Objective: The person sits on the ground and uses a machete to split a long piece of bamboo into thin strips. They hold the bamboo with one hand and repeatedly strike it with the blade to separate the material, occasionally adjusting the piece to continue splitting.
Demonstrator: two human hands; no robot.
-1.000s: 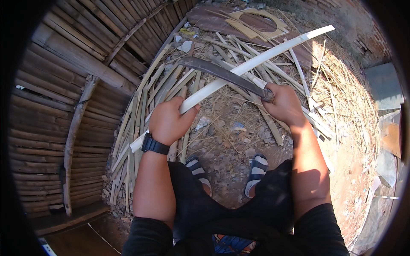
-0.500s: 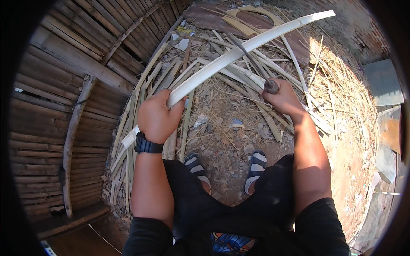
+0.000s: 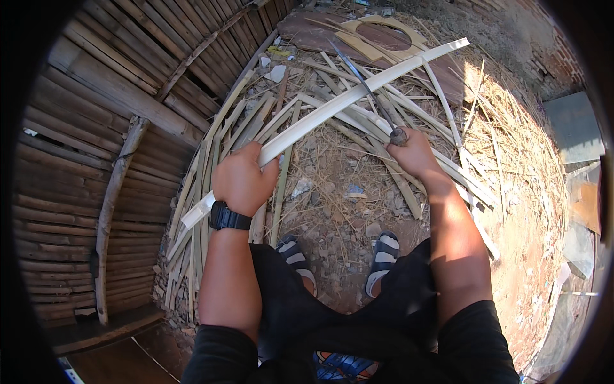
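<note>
My left hand [image 3: 245, 178] is closed around a long, pale split-bamboo strip [image 3: 332, 106], near its lower left end. The strip slants up to the far right, its far tip raised over the litter. My right hand [image 3: 413, 152] grips the round wooden handle of a long-bladed knife [image 3: 365, 85]. The blade points away and slightly left, crossing the strip about midway. Whether the edge touches the strip or only passes by it, I cannot tell.
Several loose bamboo strips [image 3: 403, 185] lie over straw and rubble ahead, with more along the bamboo wall [image 3: 77, 160] at left. A board with a round cutout [image 3: 409, 43] lies at the far end. Grey sheets [image 3: 572, 128] stand at right. My sandalled feet are below.
The strip's far tip has come down and left, and my left hand has shifted slightly right. My right hand and the knife have moved a little left, the blade now showing farther past the strip.
</note>
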